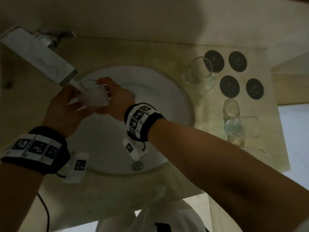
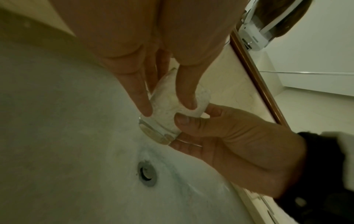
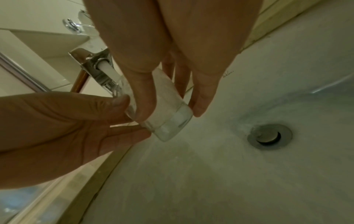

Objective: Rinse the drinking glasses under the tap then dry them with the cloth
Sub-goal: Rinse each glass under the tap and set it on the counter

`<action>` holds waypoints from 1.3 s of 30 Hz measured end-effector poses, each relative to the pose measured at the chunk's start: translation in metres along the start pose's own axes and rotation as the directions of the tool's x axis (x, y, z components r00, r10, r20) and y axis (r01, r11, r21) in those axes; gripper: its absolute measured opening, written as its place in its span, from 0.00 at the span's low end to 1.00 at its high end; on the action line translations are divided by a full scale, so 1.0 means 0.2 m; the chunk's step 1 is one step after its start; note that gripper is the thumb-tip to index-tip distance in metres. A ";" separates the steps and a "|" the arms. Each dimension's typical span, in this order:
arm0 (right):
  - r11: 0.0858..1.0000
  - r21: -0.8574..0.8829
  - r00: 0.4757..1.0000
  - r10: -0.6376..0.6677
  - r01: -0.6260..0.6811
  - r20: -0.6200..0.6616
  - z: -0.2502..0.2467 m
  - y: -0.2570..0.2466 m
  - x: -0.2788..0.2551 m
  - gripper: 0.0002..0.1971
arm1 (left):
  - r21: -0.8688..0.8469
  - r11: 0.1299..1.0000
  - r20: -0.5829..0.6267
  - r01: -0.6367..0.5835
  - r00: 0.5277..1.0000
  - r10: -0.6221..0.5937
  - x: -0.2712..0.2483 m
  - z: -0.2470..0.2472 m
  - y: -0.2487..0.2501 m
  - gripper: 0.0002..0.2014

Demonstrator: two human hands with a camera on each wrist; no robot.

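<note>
glass (image 1: pixel 93 96) interior: hidden by white foaming water | glasses (image 1: pixel 237 126) right of sink (image 1: pixel 167 91): overlapping, count unclear | tap (image 1: pixel 33 51): left end cut off

Head view: looked steeply down from above onto the round basin (image 1: pixel 175 104) and the counter (image 1: pixel 209 104) to its right, taking in both forearms.
Left wrist view: sat close under the left hand (image 2: pixel 153 50), facing along its fingers into the basin, the drain (image 2: pixel 147 174) below.
Right wrist view: sat close under the right hand (image 3: pixel 172 45), facing the tap (image 3: pixel 95 66) and the drain.
Shared: all three showed the glass (image 1: pixel 93 96) held between both hands.
</note>
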State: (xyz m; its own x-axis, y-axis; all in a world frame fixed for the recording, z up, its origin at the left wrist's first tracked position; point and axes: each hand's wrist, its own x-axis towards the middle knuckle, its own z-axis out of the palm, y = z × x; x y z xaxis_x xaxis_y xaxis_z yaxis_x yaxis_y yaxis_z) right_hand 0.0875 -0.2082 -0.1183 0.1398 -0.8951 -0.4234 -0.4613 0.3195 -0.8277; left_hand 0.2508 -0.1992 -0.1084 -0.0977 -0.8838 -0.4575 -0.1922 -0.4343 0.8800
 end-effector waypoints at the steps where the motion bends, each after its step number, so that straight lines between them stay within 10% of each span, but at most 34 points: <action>1: 1.000 0.013 1.000 -0.008 0.008 -0.008 0.01 0.01 0.01 0.43 | -0.010 1.000 -0.008 -0.003 1.000 0.003 0.00 0.00 0.00 0.23; 10: 0.993 0.082 0.996 -0.088 0.088 -0.004 0.02 0.04 0.04 0.43 | 0.067 0.998 -0.062 -0.003 0.998 0.008 -0.02 -0.01 0.02 0.36; 19: 0.988 -0.127 0.987 0.105 -0.090 0.120 0.01 0.03 0.04 0.40 | 0.105 0.984 -0.062 0.147 0.988 -0.141 0.01 -0.02 0.00 0.10; 23: 0.970 -0.086 0.958 0.239 -0.228 0.157 0.03 0.04 0.02 0.41 | 0.139 0.943 -0.097 0.302 0.952 -0.290 0.02 -0.01 -0.01 0.41; 36: 0.985 -0.024 0.969 0.174 -0.172 0.175 0.00 0.06 0.04 0.37 | -0.034 0.970 -0.069 0.241 0.968 -0.243 0.00 -0.01 0.02 0.09; 39: 0.998 0.019 0.991 0.063 -0.066 0.116 0.01 0.09 0.03 0.41 | -0.109 0.987 -0.024 0.122 0.992 -0.126 -0.01 -0.03 0.02 0.16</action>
State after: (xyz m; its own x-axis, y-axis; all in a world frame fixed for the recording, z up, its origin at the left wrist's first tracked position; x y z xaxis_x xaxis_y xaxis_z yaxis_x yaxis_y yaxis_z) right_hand 0.0814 -0.2078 -0.1358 0.2112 -0.8308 -0.5150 -0.4527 0.3839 -0.8048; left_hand 0.2556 -0.1988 -0.1037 -0.0497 -0.8261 -0.5613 -0.0954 -0.5555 0.8260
